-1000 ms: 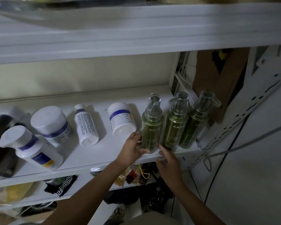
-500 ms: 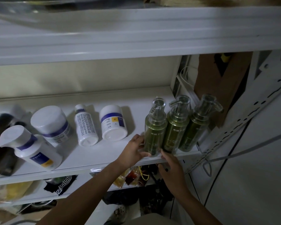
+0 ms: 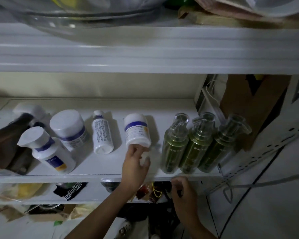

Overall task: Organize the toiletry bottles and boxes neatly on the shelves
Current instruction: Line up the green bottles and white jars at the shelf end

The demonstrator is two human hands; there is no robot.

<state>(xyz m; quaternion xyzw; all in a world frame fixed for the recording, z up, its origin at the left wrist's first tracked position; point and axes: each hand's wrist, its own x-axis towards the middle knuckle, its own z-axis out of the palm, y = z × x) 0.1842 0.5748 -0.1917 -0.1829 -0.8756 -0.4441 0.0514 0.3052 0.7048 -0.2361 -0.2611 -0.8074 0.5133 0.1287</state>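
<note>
White metal shelf (image 3: 110, 166) takes up most of the view, with another one right above it. Far left on it there's a brown bag (image 3: 5, 144), slumped against the near edge. Over on the right end, three green pump bottles (image 3: 196, 149) sit side by side and touching, clear pump heads pointing to the far side, bases just shy of the front lip.

Then the white stuff: a bottle with a blue-and-yellow label (image 3: 53, 157) near-left, just beside the bag, and a wide tub with a blue band (image 3: 69, 130) right behind it. Mid-shelf is a smaller white jar with a blue band (image 3: 136, 131), well apart from the green trio. The left hand (image 3: 135, 168) reaches up to it, fingertips on its near end, but the fingers are smeared with motion blur, so I honestly can't tell if it's pinching the jar or only touching it.

Left of the jar is a slim white bottle (image 3: 102, 135) covered in small print. The right hand (image 3: 186, 195) hangs just below the shelf's front lip under the green bottles, fingers loosely curled, holding nothing.
</note>
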